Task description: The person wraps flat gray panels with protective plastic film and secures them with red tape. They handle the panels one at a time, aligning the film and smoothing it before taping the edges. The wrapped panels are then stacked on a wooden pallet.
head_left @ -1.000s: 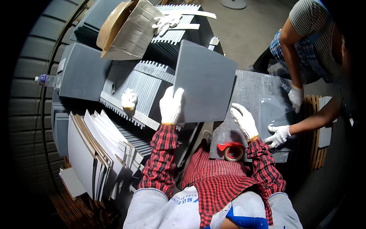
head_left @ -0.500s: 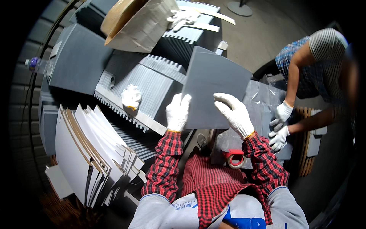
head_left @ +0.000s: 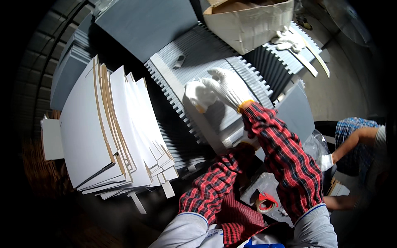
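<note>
From the head view, the right hand [head_left: 227, 87] in its white knit glove reaches out with fingers spread flat and released on the pale grey comb-edged slotted card sheets [head_left: 206, 62] laid across the bench, beside a crumpled spare white glove [head_left: 197, 95]; the left hand [head_left: 248, 140] is tucked under the right sleeve, its fingers hidden, so I cannot tell their state. I'd judge the work partway: a fanned stack of white flat boards [head_left: 111, 132] waits at the left, many slotted sheets lie unassembled.

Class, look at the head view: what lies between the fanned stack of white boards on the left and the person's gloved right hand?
In the head view, a grey slotted panel lies between the white boards and the right hand, with a dark gap beside the boards.
</note>
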A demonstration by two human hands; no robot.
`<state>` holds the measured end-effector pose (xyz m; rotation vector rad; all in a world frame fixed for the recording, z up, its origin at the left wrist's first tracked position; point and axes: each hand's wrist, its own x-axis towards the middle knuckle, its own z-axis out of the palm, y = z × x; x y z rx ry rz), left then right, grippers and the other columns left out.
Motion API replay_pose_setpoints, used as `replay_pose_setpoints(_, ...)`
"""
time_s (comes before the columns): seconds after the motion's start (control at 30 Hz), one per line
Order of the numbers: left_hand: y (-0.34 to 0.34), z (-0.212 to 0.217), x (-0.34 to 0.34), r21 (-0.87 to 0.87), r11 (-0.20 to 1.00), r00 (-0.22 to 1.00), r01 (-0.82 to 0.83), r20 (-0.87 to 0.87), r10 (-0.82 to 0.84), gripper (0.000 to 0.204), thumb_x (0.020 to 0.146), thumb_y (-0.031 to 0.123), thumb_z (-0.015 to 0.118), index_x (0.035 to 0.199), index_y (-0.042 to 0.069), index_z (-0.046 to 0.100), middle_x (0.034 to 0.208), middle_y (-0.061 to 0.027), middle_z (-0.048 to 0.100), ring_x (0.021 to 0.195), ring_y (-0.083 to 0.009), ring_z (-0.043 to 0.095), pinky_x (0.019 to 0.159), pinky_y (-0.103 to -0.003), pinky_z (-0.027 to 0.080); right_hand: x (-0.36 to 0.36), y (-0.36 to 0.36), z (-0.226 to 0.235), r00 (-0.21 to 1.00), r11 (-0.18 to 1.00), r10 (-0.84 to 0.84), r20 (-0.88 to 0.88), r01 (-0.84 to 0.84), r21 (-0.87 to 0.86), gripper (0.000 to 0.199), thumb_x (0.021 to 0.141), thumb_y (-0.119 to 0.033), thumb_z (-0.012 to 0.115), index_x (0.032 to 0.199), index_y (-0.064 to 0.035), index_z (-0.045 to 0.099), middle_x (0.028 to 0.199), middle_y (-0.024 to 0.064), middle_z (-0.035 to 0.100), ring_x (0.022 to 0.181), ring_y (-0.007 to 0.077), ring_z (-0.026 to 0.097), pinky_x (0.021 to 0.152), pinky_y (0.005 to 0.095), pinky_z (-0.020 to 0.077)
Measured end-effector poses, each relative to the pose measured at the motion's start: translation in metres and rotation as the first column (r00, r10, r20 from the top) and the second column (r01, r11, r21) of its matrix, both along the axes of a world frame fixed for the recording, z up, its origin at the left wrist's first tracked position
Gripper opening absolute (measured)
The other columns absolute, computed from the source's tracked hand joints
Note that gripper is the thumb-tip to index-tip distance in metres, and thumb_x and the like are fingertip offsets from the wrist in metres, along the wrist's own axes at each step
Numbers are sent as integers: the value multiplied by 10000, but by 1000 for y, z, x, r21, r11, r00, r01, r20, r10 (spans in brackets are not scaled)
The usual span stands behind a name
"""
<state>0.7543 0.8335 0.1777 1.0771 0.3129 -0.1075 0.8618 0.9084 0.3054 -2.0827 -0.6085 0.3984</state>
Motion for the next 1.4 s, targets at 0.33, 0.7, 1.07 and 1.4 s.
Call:
replay_pose_setpoints(0.33, 9, 44, 33, 802, 259, 787, 538, -367, -497, 444, 1012, 398, 534, 1304, 69, 479, 1309, -226, 581, 1064, -392, 678, 938, -521, 516, 24, 160, -20, 947, 826, -71, 313, 231, -514, 715, 882, -707, 599, 1122, -48, 739, 1151, 187, 666, 1114, 332, 652, 871, 442, 561)
replay_pose_setpoints(0.7, 19, 87, 42, 846, -37, 667, 532, -445, -597, 351, 991, 319, 543, 1326, 212, 560, 1364, -156, 480, 1181, -356, 622, 973, -621, 487, 25, 105, -13, 946, 899, -325, 11, 306, 313, 286, 890, -337, 733, 916, -60, 670, 910, 183, 706, 831, 347, 696, 769, 422, 558)
replay_pose_setpoints(1.07, 0, 74, 33, 929, 309, 963, 204, -134, -232, 429, 985, 427, 568, 1132, 31, 640, 910, -253, 721, 861, -449, 703, 791, -515, 541, -74, -256, -14, 537, 413, -680, -500, 843, 344, 266, 864, -128, 774, 1097, -7, 733, 1017, 57, 752, 921, 105, 671, 879, 276, 536)
replay_pose_setpoints(1.4, -22, 94, 26, 934, 282, 961, 217, -154, -229, 403, 1000, 384, 598, 1173, 23, 643, 849, -208, 724, 727, -323, 716, 691, -395, 549, -15, -295, -90, 274, 231, -957, -90, 914, 333, 269, 815, -181, 729, 1071, -115, 783, 967, 106, 719, 892, 230, 713, 823, 340, 554)
